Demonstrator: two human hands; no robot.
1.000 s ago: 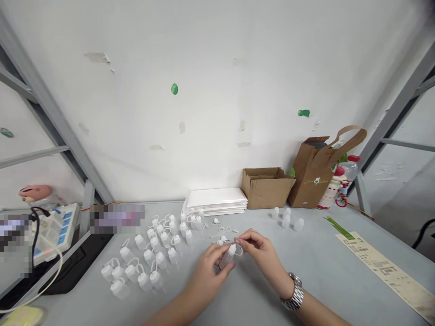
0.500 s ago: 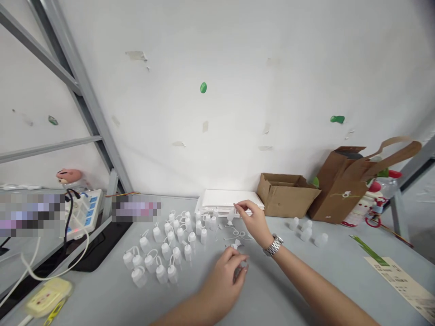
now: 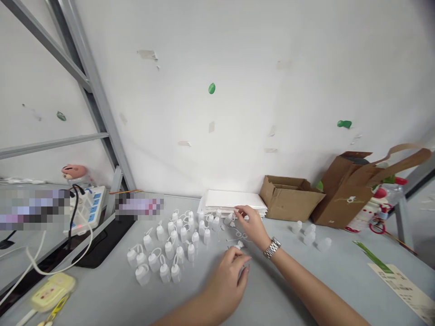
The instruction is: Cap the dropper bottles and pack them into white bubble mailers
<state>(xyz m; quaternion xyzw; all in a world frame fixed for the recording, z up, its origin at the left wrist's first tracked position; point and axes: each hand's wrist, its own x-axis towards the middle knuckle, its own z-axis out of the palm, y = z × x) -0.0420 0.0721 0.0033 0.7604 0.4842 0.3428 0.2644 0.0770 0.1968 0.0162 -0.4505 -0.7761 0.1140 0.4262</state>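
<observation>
My right hand point(image 3: 251, 222), with a metal watch on the wrist, pinches a small white bottle point(image 3: 229, 219) at the front of the paper stack. Nearer to me, my left hand point(image 3: 233, 276) has its fingers curled with a gap to the thumb, and nothing shows between them. White caps with loops point(image 3: 240, 234) lie on the table just beyond it. Several small white bottles with looped caps point(image 3: 169, 249) stand in a group to the left. Several bottles without loops point(image 3: 309, 239) stand to the right of my right forearm.
A white paper stack point(image 3: 234, 199), an open cardboard box point(image 3: 290, 203) and a brown paper bag point(image 3: 343, 194) stand along the wall. A power strip point(image 3: 91, 208) with cables and a yellow case point(image 3: 52, 292) are at left. A printed card point(image 3: 401, 287) lies at right.
The view has shifted slightly, so the scene sits a little further right. The bottle at my right hand has gone from upright to tilted, and that hand is slightly lower.
</observation>
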